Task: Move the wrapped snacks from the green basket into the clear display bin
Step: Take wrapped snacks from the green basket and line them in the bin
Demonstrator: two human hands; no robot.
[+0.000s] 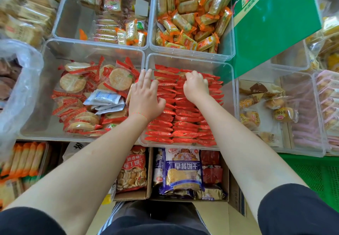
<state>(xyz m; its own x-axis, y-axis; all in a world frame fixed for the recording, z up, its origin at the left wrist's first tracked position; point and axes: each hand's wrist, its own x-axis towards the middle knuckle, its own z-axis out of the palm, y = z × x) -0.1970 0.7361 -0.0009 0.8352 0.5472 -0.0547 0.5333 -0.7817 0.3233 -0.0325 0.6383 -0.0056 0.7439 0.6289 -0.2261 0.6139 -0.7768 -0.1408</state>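
Dark short sleeves frame two bare forearms reaching into the clear plastic display bin, where red-wrapped snacks are packed in rows. The left hand is laid flat, fingers straight, against the stack; the right hand is curled, pinching packets at the far end. Arranging appears under way; next, more packets would need fetching from the green mesh basket, lower right.

The display bin at the centre is clear hard plastic, smooth and glossy, with light glinting along its rim. The wrapped snacks inside it are in shiny red film that crinkles and catches highlights. In the bin to the left, the round crackers show a rough, pale, grainy surface through see-through wrappers. At the far left a thin plastic bag looks cloudy and wrinkled. The boxes at lower centre are matt brown cardboard. At lower right the green basket is matt plastic mesh. The green carton at upper right has a smooth printed sheen.
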